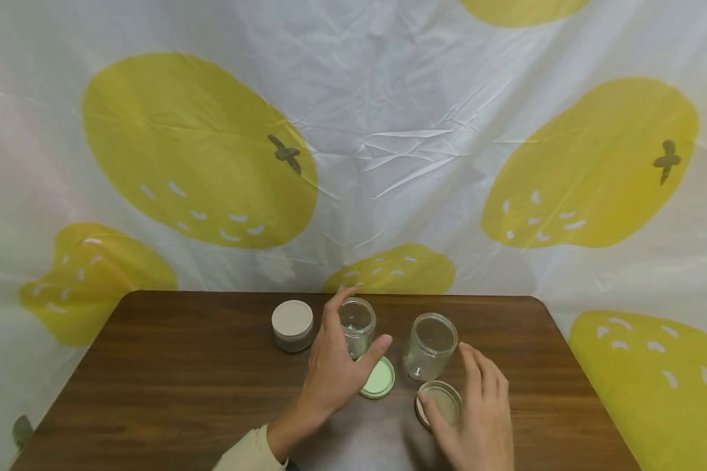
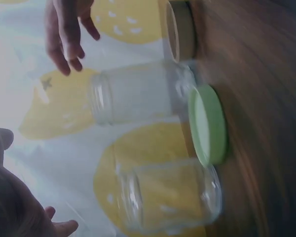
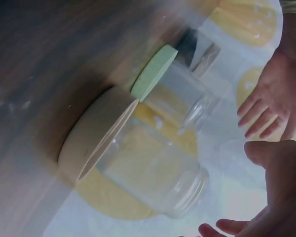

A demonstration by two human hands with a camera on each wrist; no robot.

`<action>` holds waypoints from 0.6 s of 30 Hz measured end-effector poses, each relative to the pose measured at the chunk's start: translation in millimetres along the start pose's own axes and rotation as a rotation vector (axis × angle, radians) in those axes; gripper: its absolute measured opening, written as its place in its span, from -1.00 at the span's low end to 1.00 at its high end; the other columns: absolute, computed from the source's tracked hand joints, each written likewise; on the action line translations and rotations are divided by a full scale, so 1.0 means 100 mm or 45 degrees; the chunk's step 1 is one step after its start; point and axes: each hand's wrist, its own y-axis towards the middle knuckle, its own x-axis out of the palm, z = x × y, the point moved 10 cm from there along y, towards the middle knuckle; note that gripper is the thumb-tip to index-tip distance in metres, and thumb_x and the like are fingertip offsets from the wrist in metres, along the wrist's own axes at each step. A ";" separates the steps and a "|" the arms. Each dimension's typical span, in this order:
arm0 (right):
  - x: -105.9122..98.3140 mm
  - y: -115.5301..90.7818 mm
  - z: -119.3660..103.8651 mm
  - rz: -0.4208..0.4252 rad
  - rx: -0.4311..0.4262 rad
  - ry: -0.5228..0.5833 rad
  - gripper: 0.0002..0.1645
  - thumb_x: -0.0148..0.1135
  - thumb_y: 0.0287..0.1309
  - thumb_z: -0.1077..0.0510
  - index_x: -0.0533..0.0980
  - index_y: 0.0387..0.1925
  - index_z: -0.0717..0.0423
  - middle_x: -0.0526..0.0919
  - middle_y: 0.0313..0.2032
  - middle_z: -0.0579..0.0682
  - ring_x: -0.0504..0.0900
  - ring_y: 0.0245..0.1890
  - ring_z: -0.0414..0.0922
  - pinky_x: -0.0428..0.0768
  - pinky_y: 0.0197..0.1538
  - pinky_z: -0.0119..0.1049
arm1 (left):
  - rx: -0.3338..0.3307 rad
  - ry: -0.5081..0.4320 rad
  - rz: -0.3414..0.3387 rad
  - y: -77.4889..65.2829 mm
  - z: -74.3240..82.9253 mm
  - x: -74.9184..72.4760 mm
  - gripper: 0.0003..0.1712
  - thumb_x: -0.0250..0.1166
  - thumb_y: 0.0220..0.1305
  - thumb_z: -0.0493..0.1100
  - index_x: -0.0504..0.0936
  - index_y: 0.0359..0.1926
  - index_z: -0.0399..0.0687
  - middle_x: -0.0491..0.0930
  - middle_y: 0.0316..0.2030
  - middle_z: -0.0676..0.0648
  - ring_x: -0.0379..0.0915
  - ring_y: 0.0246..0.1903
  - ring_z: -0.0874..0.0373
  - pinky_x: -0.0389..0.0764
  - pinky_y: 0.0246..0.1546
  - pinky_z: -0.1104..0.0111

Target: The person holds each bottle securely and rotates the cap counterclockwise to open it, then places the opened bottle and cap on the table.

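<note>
My left hand (image 1: 336, 373), fingers extended and thumb spread, hovers beside an uncapped glass jar (image 1: 361, 333), partly covering it in the head view. A green lid (image 1: 380, 378) lies on the table in front of that jar. To the right stands a second uncapped glass jar (image 1: 429, 350). A tan lid (image 1: 442, 404) lies in front of it, its hollow side up. My right hand (image 1: 477, 409) is beside the second jar and the tan lid, its thumb overlapping the lid's rim in the head view. Neither hand holds anything; both appear raised above the lids in the wrist views.
A short jar with a whitish lid (image 1: 292, 324) stands at the back left of the brown wooden table (image 1: 171, 379). Behind the table's back edge hangs a white cloth (image 1: 389, 150) printed with yellow fruit.
</note>
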 end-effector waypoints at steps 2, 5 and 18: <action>0.02 0.00 -0.08 0.023 -0.042 0.004 0.11 0.32 0.21 -0.42 0.31 0.54 0.21 0.49 0.34 0.29 0.42 0.28 0.32 0.37 0.28 0.15 | -0.014 0.012 0.029 -0.02 -0.08 -0.11 0.01 0.46 0.27 0.23 0.12 0.59 0.25 0.32 0.55 -0.01 0.41 0.46 -0.09 0.56 0.32 -0.10; 0.07 -0.01 -0.18 0.031 -0.095 -0.001 0.08 0.15 0.32 -0.49 0.34 0.51 0.23 0.51 0.33 0.28 0.43 0.27 0.30 0.35 0.29 0.08 | -0.028 0.038 0.061 -0.07 -0.19 -0.24 0.01 0.47 0.26 0.20 0.16 0.58 0.17 0.37 0.51 0.01 0.46 0.40 -0.09 0.56 0.32 -0.08; 0.38 -0.03 -0.57 -0.075 -0.242 0.070 -0.02 0.39 0.13 -0.19 0.39 0.47 0.21 0.52 0.36 0.15 0.45 0.32 0.18 0.36 0.33 -0.06 | -0.084 0.103 0.107 -0.20 -0.49 -0.48 -0.01 0.49 0.27 0.13 0.19 0.56 0.01 0.28 0.57 -0.12 0.12 0.63 -0.11 0.31 0.52 -0.15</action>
